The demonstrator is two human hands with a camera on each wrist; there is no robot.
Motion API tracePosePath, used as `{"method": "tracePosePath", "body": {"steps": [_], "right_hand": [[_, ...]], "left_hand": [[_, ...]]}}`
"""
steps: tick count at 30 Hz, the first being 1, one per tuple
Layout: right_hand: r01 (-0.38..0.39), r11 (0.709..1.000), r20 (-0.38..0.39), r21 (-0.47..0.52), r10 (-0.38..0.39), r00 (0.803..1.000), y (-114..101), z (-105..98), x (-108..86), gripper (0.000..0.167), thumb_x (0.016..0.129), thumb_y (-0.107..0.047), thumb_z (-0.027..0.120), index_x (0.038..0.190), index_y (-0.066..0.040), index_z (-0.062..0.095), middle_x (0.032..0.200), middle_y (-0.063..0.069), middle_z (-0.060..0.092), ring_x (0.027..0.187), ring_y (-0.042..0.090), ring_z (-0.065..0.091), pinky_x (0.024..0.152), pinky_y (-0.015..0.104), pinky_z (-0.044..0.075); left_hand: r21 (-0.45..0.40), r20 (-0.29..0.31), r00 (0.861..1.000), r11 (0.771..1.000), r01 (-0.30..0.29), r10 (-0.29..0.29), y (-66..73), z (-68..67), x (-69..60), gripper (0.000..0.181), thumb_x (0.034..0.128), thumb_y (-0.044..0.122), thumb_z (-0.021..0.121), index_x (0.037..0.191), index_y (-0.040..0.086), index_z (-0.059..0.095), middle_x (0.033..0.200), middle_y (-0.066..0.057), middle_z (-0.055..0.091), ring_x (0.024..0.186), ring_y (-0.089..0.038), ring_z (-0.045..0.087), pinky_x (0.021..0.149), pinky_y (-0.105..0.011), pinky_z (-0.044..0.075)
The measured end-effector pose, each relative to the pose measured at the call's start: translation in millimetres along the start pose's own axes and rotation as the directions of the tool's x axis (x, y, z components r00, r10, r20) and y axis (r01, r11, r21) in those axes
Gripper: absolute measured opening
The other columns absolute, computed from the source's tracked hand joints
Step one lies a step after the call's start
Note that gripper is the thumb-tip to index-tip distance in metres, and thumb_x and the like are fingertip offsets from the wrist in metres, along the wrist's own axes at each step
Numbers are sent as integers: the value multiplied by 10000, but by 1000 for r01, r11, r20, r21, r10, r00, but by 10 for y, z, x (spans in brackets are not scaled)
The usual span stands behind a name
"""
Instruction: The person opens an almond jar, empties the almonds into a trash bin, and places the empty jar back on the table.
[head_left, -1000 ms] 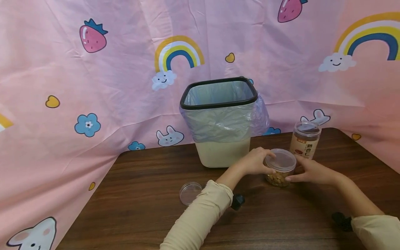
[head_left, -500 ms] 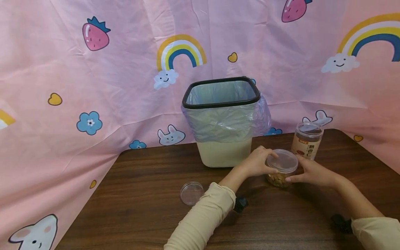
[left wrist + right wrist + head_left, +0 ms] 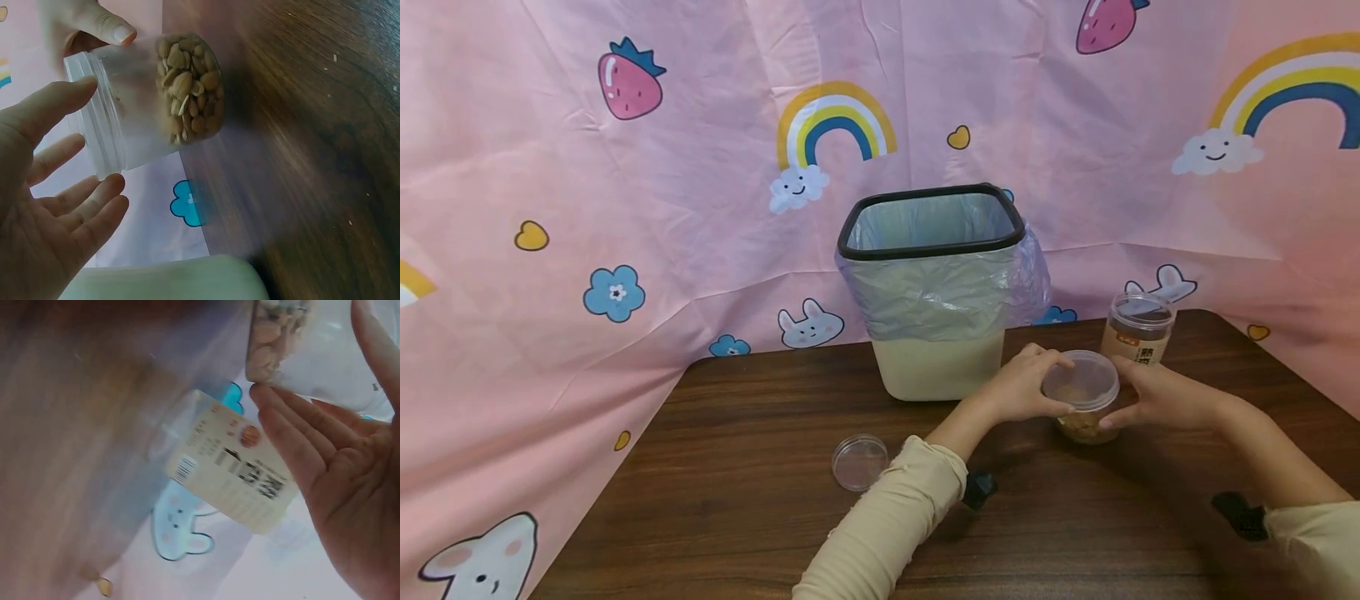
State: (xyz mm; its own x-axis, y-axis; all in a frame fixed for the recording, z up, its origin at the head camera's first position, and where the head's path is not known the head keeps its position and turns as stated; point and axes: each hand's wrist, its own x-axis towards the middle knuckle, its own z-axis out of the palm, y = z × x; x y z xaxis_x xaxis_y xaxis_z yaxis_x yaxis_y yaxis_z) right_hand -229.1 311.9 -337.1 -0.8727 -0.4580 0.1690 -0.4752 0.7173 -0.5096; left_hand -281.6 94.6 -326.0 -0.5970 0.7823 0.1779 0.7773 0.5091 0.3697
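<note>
A clear plastic jar (image 3: 1086, 417) partly filled with almond-like nuts (image 3: 190, 87) is between my two hands. My left hand (image 3: 1026, 387) is at its screw lid (image 3: 1081, 379), with thumb and fingers curved round the rim. From the other side my right hand (image 3: 1176, 396) grips the jar's body, the thumb in front and fingers behind. In the right wrist view, fingertips of the right hand (image 3: 337, 450) lie along the jar's wall. Whether the base touches the table cannot be told.
A taller jar with a paper label (image 3: 1138, 333) stands just behind the right hand. A lined trash bin (image 3: 940, 367) with a black rim stands at the back middle. A clear round lid (image 3: 860, 463) lies on the wooden table (image 3: 722, 500), left of the left forearm.
The jar has shifted slightly to the right and away from me, with both hands moving along. The right hand now covers more of the taller jar's label.
</note>
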Motion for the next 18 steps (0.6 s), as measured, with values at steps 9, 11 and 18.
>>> {"method": "tracePosePath", "body": {"steps": [9,11,18], "right_hand": [[-6,996,126,-92,18,992,-198,-207,44,736,720,-391,754,1206,51,423,1109,124,560,1030,315,546,816,465,454],[-25,995,149,-96,39,988,-228,-228,54,741,721,-386,755,1205,63,419,1096,122,565,1017,312,551,810,472,456],[4,990,169,-139,20,985,-276,-247,99,761,690,-350,788,1191,98,434,1062,100,571,962,249,550,773,412,471]], "left_hand": [[-32,30,999,999,22,-21,45,-34,-25,730,732,343,769,1348,193,406,1204,-10,427,1028,-78,462,852,-178,389],[-22,30,999,1000,22,-22,52,-40,-27,756,720,353,778,1354,203,395,1199,-11,426,1025,-82,468,848,-183,394],[2,34,999,999,32,-32,77,-52,-37,896,681,373,803,1411,259,298,1183,-19,423,957,-126,513,789,-224,434]]}}
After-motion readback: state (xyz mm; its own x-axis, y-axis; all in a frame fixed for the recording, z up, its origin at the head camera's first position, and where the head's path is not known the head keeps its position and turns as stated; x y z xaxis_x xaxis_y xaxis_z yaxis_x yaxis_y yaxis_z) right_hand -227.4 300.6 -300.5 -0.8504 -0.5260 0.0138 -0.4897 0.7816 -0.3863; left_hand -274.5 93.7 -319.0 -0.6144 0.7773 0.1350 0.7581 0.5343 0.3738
